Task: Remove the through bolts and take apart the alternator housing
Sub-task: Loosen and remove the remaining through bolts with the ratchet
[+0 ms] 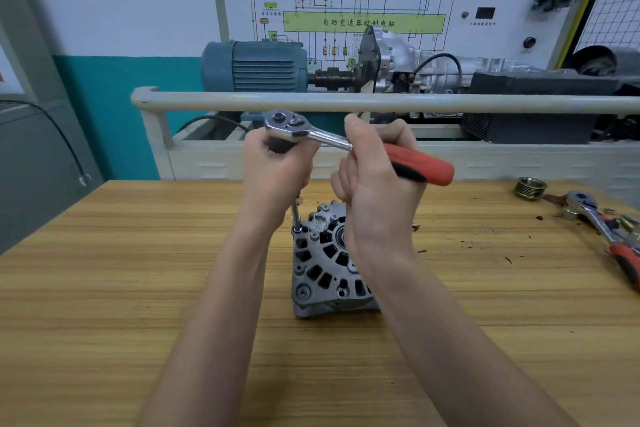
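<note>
1. One alternator (327, 260) stands mid-table (138, 270), below both hands.
2. Two ratchets: one (322, 137) held above it, one (602, 225) lying at the table's right edge.
3. Left hand (277, 166) curls round the extension (295, 215) under the ratchet head.
4. Right hand (374, 177) grips the red handle.
5. One pulley (530, 188) lies far right.

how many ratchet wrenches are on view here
2. One ratchet wrench is held in both hands above the alternator; a second ratchet wrench lies on the table at the right edge. Others may be out of frame.
</note>
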The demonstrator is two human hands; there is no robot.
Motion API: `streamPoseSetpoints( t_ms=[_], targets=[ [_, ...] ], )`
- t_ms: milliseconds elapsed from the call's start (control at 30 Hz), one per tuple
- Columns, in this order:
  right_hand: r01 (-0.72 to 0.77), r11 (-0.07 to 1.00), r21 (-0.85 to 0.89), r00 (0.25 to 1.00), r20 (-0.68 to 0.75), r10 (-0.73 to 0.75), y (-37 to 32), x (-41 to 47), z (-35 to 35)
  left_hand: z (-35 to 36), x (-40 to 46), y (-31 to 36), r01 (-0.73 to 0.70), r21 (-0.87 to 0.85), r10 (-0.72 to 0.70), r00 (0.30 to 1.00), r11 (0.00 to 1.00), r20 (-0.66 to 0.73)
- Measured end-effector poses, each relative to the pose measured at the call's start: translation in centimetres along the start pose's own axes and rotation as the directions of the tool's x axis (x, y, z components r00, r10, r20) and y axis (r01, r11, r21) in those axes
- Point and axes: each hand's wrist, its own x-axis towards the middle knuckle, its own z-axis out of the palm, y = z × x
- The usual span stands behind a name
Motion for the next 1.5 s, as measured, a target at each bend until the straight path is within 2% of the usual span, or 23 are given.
streamPoseSetpoints(
  t_ms=[67,167,267,333,367,433,533,567,633,700,767,833,933,967,1033,1100,1167,1233,1300,1367,1400,1500],
  targets=[
    [-0.006,1.0,-0.001,1.0,0.0,0.006,-0.3,0.5,-0.1,0.3,-0.2,0.1,-0.002,0.028,0.003,1.0,1.0,-0.029],
    [-0.175,0.983,-0.047,0.976,0.126,0.179,-1.4,3.3,-0.5,-1.0,0.1,0.2,-0.018,-0.003,0.018,0.986,1.0,0.166],
    [-0.396,0.9,-0.181,0.859,0.274,0.433,-2.4,6.2,-0.1,-2.1,0.3,0.1,0.006,-0.066,0.02,0.922,0.998,0.387],
    [-0.46,0.858,-0.226,0.802,0.31,0.511,-2.6,6.9,0.2,-1.9,0.2,0.1,0.046,-0.054,-0.019,0.904,0.997,0.427],
    [-0.469,0.857,-0.213,0.804,0.298,0.514,-2.6,7.0,0.3,-1.7,0.2,0.1,0.059,-0.042,-0.037,0.916,0.997,0.399],
    [-0.424,0.898,-0.12,0.867,0.233,0.441,-2.2,6.2,0.1,-1.1,0.2,0.1,0.064,-0.026,-0.055,0.963,0.998,0.264],
    [-0.164,0.986,-0.024,0.981,0.103,0.166,-0.8,3.1,-0.7,0.3,0.0,-0.1,0.031,0.025,-0.029,0.998,0.999,-0.052],
    [-0.068,0.998,-0.011,0.995,0.075,0.068,-0.3,2.0,-0.8,0.9,-0.2,-0.2,0.022,0.037,-0.017,0.991,0.999,-0.132],
    [0.047,0.999,0.02,0.998,0.048,-0.047,0.1,0.8,-0.8,1.6,-0.5,-0.3,0.019,0.029,-0.013,0.979,0.999,-0.205],
    [0.015,1.0,0.021,0.998,0.067,-0.016,-0.3,1.3,-0.7,1.1,-0.4,-0.3,0.029,0.018,-0.027,0.99,0.999,-0.142],
    [-0.129,0.991,-0.02,0.985,0.116,0.13,-1.1,3.1,-0.6,-0.2,0.0,0.0,0.033,-0.001,-0.032,0.997,0.999,0.071],
    [-0.312,0.946,-0.092,0.926,0.194,0.325,-2.0,5.2,-0.4,-1.5,0.3,0.0,0.024,-0.038,-0.013,0.958,0.999,0.287],
    [-0.464,0.858,-0.222,0.813,0.278,0.512,-2.7,7.2,0.1,-1.9,0.3,-0.1,0.074,-0.058,-0.043,0.906,0.996,0.421],
    [-0.472,0.852,-0.228,0.803,0.288,0.522,-2.6,7.2,0.2,-1.8,0.2,-0.1,0.088,-0.056,-0.055,0.9,0.995,0.431],
    [-0.447,0.88,-0.159,0.841,0.262,0.474,-2.3,6.7,0.2,-1.5,0.3,-0.1,0.103,-0.065,-0.069,0.916,0.993,0.396],
    [-0.328,0.943,-0.063,0.922,0.194,0.334,-1.6,5.3,-0.2,-1.1,0.3,-0.2,0.093,-0.057,-0.075,0.961,0.994,0.267],
    [-0.163,0.987,-0.002,0.982,0.097,0.163,-0.8,3.3,-0.6,-0.3,0.2,-0.4,0.062,-0.007,-0.061,0.995,0.998,0.078],
    [-0.027,0.999,0.023,0.999,0.02,0.027,-0.2,1.6,-0.7,0.9,-0.1,-0.5,0.03,0.058,-0.025,0.997,0.998,-0.071],
    [0.03,0.999,0.024,1.0,-0.009,-0.03,-0.2,1.0,-0.7,1.6,-0.4,-0.5,0.016,0.085,-0.006,0.992,0.996,-0.124],
    [-0.026,0.999,0.021,0.999,0.028,0.026,-0.7,1.8,-0.7,1.2,-0.4,-0.4,0.03,0.09,-0.023,0.997,0.996,-0.079],
    [-0.095,0.995,0.01,0.993,0.068,0.095,-1.2,2.6,-0.6,0.5,-0.2,-0.3,0.037,0.08,-0.036,0.999,0.996,-0.012],
    [-0.347,0.933,-0.095,0.911,0.201,0.359,-2.3,5.4,-0.4,-1.3,0.2,-0.1,0.024,-0.007,-0.021,0.957,1.0,0.288]
  ],
)
